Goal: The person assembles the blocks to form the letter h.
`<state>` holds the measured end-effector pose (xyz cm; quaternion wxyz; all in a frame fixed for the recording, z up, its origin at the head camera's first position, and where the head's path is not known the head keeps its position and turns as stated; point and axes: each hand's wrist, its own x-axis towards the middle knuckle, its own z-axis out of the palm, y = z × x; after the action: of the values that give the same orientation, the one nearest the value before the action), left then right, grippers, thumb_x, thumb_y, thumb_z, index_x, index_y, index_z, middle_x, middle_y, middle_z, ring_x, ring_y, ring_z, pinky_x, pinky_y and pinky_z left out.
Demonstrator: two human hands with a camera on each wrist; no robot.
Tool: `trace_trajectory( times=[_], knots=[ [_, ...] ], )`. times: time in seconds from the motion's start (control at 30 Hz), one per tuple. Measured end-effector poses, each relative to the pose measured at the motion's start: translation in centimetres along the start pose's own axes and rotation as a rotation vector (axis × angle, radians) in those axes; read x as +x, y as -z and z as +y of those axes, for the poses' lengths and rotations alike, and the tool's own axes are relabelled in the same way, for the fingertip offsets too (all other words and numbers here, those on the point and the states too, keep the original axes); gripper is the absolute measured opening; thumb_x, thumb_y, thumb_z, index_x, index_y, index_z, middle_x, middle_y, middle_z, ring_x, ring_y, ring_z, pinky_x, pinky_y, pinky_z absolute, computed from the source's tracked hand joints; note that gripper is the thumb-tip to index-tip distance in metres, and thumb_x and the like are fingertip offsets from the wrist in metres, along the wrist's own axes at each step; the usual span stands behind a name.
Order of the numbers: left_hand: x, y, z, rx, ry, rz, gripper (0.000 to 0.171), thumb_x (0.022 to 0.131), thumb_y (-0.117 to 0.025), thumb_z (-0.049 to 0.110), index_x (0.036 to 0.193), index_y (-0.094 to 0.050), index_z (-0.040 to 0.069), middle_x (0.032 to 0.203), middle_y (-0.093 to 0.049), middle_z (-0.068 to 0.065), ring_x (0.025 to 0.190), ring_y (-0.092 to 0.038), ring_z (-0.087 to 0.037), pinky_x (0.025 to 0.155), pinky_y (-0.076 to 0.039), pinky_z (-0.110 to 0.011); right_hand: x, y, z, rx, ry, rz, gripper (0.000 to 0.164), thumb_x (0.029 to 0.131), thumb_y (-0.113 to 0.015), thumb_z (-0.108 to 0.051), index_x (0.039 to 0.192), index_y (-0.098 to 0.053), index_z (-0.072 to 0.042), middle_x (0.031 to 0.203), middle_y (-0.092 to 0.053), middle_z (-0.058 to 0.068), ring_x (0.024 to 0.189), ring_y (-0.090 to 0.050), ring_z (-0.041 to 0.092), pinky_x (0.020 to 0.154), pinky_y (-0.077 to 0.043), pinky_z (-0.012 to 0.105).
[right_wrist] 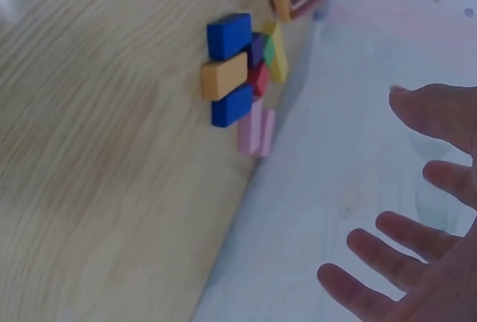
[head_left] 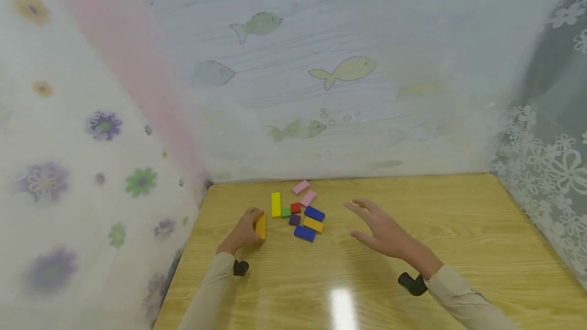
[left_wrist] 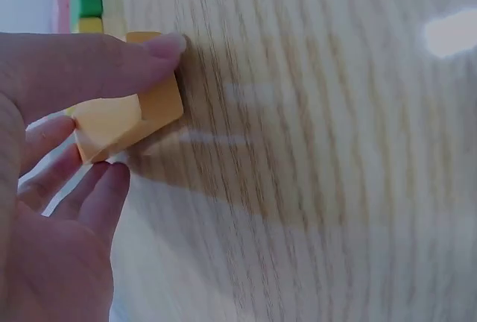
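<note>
Backdrop (head_left: 293,101), pale, printed with fish and bubbles, behind the table. Flower-printed sheet (head_left: 73,141), white with a pink band, at the left side. Table (head_left: 477,228), wood-grained, with a bright patch of reflected light near its front. Floral panel (head_left: 536,162), grey with white blossoms, at the right side. Left sleeve (head_left: 208,289) and right sleeve (head_left: 468,297), both light beige.

Right hand (head_left: 385,230), palm down to the right of the blocks, fingers extended and parted, thumb held away from them. Left hand (head_left: 241,230), curled in a grip about the held orange block (head_left: 261,226), thumb on the near side, fingers on the far side; location over the left part of the table, left of the group.

Yellow block (head_left: 275,205), long, at the left edge of the group. Second orange block (head_left: 314,225), between the far blue block (head_left: 314,213) and the near blue block (head_left: 304,233). Rear pink block (head_left: 301,187) and front pink block (head_left: 309,198), both slanted, farthest back. Red block (head_left: 295,208), short, in the middle. Purple block (head_left: 295,220), short, just in front of the red. Green block (head_left: 286,212), short, between yellow and red.
</note>
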<state>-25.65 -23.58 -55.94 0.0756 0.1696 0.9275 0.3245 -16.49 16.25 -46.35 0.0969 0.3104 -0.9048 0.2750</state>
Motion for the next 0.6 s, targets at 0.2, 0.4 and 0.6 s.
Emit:
trace_trajectory(
  times=[0.2, 0.4, 0.6],
  knots=[
    [-1.4, 0.2, 0.9, -0.061, -0.009, -0.026, 0.088, 0.059, -0.086, 0.000, 0.136, -0.044, -0.005, 0.140, -0.036, -0.018, 0.124, -0.043, -0.036, 0.094, -0.047, -0.046, 1.4, -0.9, -0.2, 0.023, 0.010, -0.027, 0.063, 0.087, -0.069, -0.022, 0.143, -0.041, -0.010, 0.137, -0.044, 0.019, 0.120, -0.048, 0.035, 0.090, -0.047, 0.052],
    [-3.3, 0.4, 2.2, -0.168, 0.012, -0.051, 0.089, 0.059, -0.084, -0.007, 0.137, -0.042, -0.004, 0.141, -0.034, -0.017, 0.125, -0.042, -0.037, 0.094, -0.047, -0.045, 2.4, -1.8, -0.2, 0.027, 0.030, -0.030, 0.062, 0.087, -0.069, -0.021, 0.141, -0.043, -0.006, 0.134, -0.046, 0.020, 0.118, -0.050, 0.035, 0.090, -0.047, 0.052],
    [-5.5, 0.9, 3.0, -0.168, -0.070, -0.040, 0.085, 0.060, -0.081, -0.011, 0.136, -0.041, -0.008, 0.137, -0.035, -0.019, 0.123, -0.042, -0.037, 0.093, -0.047, -0.046, 3.7, -2.6, -0.2, 0.043, 0.053, -0.028, 0.059, 0.087, -0.069, -0.016, 0.139, -0.044, -0.003, 0.132, -0.047, 0.021, 0.115, -0.052, 0.034, 0.088, -0.048, 0.049]
  ],
)
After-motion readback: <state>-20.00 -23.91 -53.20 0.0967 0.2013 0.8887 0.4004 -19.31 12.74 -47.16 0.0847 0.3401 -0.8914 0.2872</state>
